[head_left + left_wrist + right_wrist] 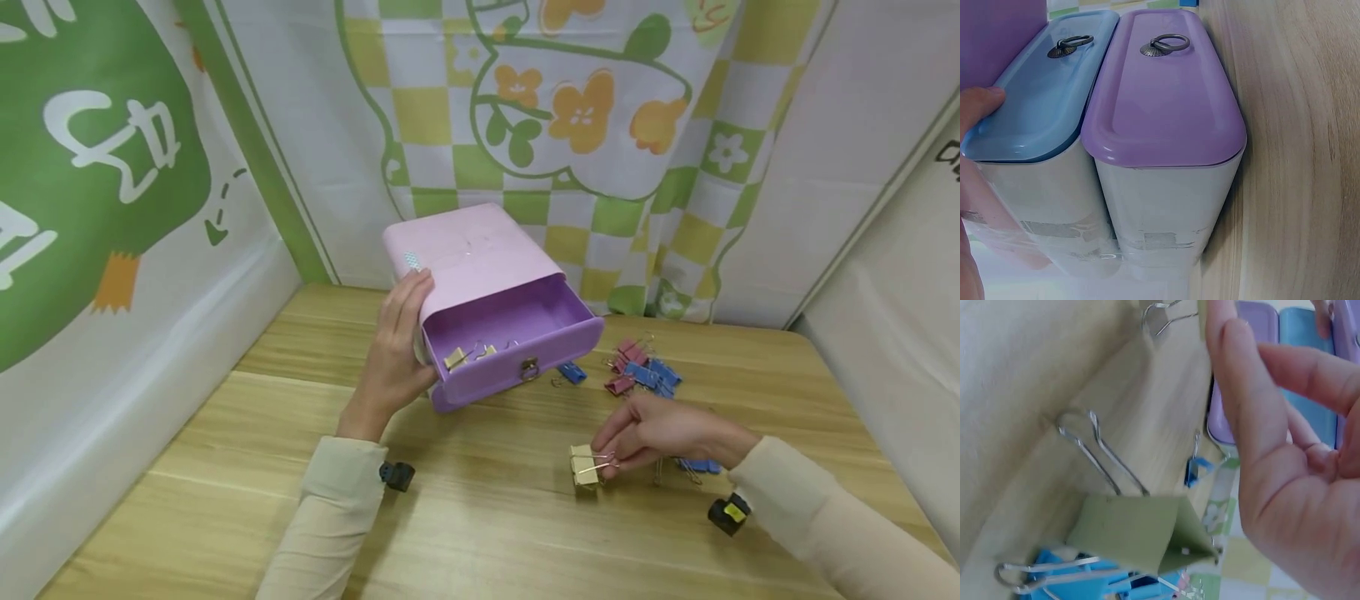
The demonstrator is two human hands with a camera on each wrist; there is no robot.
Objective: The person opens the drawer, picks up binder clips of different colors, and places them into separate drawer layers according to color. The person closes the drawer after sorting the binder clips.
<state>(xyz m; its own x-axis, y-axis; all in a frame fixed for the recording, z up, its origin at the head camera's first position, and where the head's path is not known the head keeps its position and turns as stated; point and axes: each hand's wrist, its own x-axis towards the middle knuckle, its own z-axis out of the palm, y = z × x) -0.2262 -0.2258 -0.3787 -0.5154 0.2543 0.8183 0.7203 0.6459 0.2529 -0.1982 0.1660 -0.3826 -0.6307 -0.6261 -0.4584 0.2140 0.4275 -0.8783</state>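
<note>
My right hand point(660, 429) pinches a yellow binder clip point(583, 467) by its wire handles, low over the table. Under that wrist, another yellow binder clip point(1132, 531) lies close to the camera. My left hand point(393, 342) rests against the left side of a pink-topped drawer box point(480, 250), fingertips at its top edge. In the left wrist view the thumb point(982, 103) lies at the blue drawer front point(1054, 87), above a closed purple drawer point(1166, 100). The top purple drawer point(525, 358) is pulled out, with yellow binder clips point(456, 358) inside at the left.
Red binder clips point(630, 354) and blue binder clips point(652, 375) lie in a pile right of the box. A single blue clip point(572, 372) sits by the drawer's front, and more blue clips point(701, 465) lie by my right wrist. A patterned curtain point(585, 167) hangs behind the table.
</note>
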